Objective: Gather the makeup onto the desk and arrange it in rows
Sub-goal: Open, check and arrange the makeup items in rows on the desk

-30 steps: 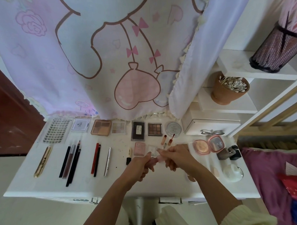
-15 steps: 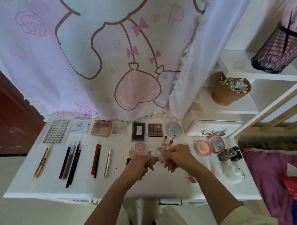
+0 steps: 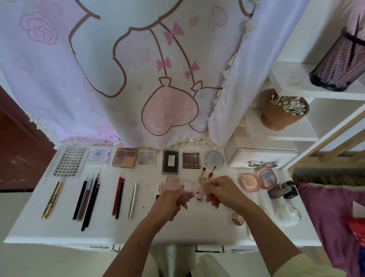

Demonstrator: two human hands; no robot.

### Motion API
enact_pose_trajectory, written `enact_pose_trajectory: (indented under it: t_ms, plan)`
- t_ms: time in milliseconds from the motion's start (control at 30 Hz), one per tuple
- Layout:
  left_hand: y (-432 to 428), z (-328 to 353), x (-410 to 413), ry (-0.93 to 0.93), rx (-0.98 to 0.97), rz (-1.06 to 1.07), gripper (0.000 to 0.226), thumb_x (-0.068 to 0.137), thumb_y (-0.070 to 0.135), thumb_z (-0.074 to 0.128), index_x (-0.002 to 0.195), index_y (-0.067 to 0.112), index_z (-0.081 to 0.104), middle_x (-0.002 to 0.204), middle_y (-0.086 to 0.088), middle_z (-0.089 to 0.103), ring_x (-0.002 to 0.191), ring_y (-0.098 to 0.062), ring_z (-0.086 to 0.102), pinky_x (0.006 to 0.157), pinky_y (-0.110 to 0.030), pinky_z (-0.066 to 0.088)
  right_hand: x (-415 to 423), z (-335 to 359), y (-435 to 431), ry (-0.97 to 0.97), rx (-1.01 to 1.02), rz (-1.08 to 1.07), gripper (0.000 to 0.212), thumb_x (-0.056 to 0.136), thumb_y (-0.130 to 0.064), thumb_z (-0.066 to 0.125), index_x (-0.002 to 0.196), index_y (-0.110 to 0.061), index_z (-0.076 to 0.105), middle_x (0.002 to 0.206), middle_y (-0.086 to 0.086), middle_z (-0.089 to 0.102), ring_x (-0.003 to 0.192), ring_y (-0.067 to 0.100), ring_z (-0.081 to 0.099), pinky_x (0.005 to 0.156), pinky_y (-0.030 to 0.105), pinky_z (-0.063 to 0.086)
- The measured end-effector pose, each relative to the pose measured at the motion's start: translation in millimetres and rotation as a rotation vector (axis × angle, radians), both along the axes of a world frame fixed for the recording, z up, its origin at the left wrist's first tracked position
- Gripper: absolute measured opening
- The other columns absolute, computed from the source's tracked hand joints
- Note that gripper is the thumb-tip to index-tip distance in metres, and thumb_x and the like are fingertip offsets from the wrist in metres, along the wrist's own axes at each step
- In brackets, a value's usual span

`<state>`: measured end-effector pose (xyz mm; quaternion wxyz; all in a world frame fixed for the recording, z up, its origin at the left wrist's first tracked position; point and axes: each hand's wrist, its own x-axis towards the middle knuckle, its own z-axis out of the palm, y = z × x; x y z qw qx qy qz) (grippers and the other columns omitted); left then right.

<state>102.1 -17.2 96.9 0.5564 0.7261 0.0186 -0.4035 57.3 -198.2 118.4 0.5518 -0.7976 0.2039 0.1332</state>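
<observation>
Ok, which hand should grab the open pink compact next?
Right. The open pink compact lies just to the right of the right hand; the left hand would have to cross over. Each hand grips a small tube for now.

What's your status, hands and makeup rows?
Left hand and right hand each grip one end of a small pink tube above desk. Palettes row back, pencils row front. Open compact and dark bottle at right, not yet lined up.

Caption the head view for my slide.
Left hand and right hand grip a small pink tube over the white desk, palettes rowed behind, pencils in front.
</observation>
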Motion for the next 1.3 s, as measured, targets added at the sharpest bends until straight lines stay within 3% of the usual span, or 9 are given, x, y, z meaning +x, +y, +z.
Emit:
enact_pose_trajectory:
  t_ms: [333, 500, 600, 700, 800, 933, 1033, 1233, 1300]
  plan:
    - [6.8, -2.1, 0.9, 0.06, -0.083, 0.023, 0.05, 0.099, 0.043, 0.04, 0.079, 0.005, 0.065, 0.051, 0.004, 0.041, 0.046, -0.008, 0.034, 0.047, -0.019, 0.029, 1.8, 9.6, -6.9, 0.016, 0.109, -0.097, 0.033, 0.09, -0.03, 0.066, 0.085, 0.002, 0.071, 0.061, 0.007, 0.067, 0.051, 0.015, 0.06, 0.051, 0.024, 0.049]
    - [13.6, -6.2, -1.5, 0.11, -0.288, 0.087, 0.052, 0.085, 0.051, 0.055, 0.102, 0.004, 0.07, 0.067, -0.003, 0.054, 0.056, -0.012, 0.042, 0.06, -0.025, 0.038, -14.3, 1.3, -12.8, 0.043, 0.551, -0.403, 0.017, 0.082, -0.021, 0.071, 0.084, -0.004, 0.073, 0.073, 0.015, 0.069, 0.058, 0.018, 0.063, 0.052, 0.023, 0.054]
    - [12.2, -5.4, -3.7, 0.082, -0.302, 0.063, 0.054, 0.08, 0.056, 0.057, 0.107, 0.012, 0.069, 0.083, -0.006, 0.068, 0.068, -0.014, 0.051, 0.068, -0.027, 0.046, -27.3, -9.2, -13.1, 0.057, 0.815, -0.54, 0.022, 0.075, -0.017, 0.069, 0.093, -0.003, 0.072, 0.077, 0.015, 0.07, 0.06, 0.016, 0.066, 0.055, 0.022, 0.056]
    - [9.0, -6.3, -5.6, 0.045, -0.274, -0.016, 0.043, 0.09, 0.048, 0.051, 0.115, 0.015, 0.062, 0.099, -0.004, 0.073, 0.082, -0.017, 0.064, 0.079, -0.03, 0.05, -39.9, -20.0, -14.0, 0.036, 0.959, -0.588, 0.027, 0.076, -0.012, 0.066, 0.1, 0.001, 0.068, 0.088, 0.017, 0.07, 0.07, 0.018, 0.068, 0.061, 0.024, 0.059]
    - [5.4, -8.7, -9.0, 0.06, -0.246, -0.078, 0.037, 0.095, 0.042, 0.049, 0.118, 0.014, 0.056, 0.104, -0.001, 0.074, 0.097, -0.018, 0.069, 0.089, -0.033, 0.051, -51.4, -26.0, -14.9, -0.003, 1.014, -0.61, 0.022, 0.077, -0.008, 0.064, 0.095, 0.002, 0.072, 0.092, 0.018, 0.07, 0.077, 0.02, 0.071, 0.065, 0.026, 0.06]
    - [-3.7, -14.2, -15.2, 0.113, -0.227, -0.101, 0.033, 0.091, 0.033, 0.059, 0.116, 0.012, 0.056, 0.106, -0.002, 0.073, 0.098, -0.016, 0.07, 0.09, -0.033, 0.052, -67.4, -29.0, -19.1, -0.054, 1.042, -0.638, 0.018, 0.078, -0.004, 0.061, 0.085, 0.004, 0.076, 0.093, 0.02, 0.072, 0.085, 0.023, 0.073, 0.069, 0.025, 0.06]
    - [-13.0, -19.5, -18.2, 0.068, -0.171, -0.092, 0.029, 0.084, 0.026, 0.069, 0.108, 0.012, 0.063, 0.104, 0.003, 0.074, 0.098, -0.014, 0.069, 0.089, -0.032, 0.053, -78.7, -33.4, -25.7, -0.046, 0.989, -0.654, 0.02, 0.077, -0.004, 0.064, 0.092, 0.007, 0.073, 0.099, 0.024, 0.07, 0.09, 0.026, 0.072, 0.075, 0.028, 0.06]
    - [-24.7, -35.9, -22.4, -0.239, 0.032, -0.201, 0.02, 0.077, 0.035, 0.077, 0.094, 0.028, 0.071, 0.089, 0.013, 0.073, 0.081, 0.004, 0.066, 0.069, -0.007, 0.042, -95.7, -42.2, -34.9, -0.011, 0.624, -0.559, 0.029, 0.078, -0.015, 0.072, 0.107, -0.01, 0.073, 0.096, 0.001, 0.07, 0.09, 0.014, 0.061, 0.084, 0.029, 0.044]
    - [-27.3, -43.3, -22.8, -0.278, 0.062, -0.209, 0.022, 0.073, 0.034, 0.08, 0.093, 0.028, 0.073, 0.087, 0.013, 0.074, 0.08, 0.006, 0.066, 0.069, -0.005, 0.042, -99.2, -45.1, -36.5, -0.025, 0.529, -0.552, 0.023, 0.081, -0.015, 0.073, 0.103, -0.015, 0.074, 0.093, 0.001, 0.066, 0.086, 0.013, 0.059, 0.077, 0.027, 0.044]
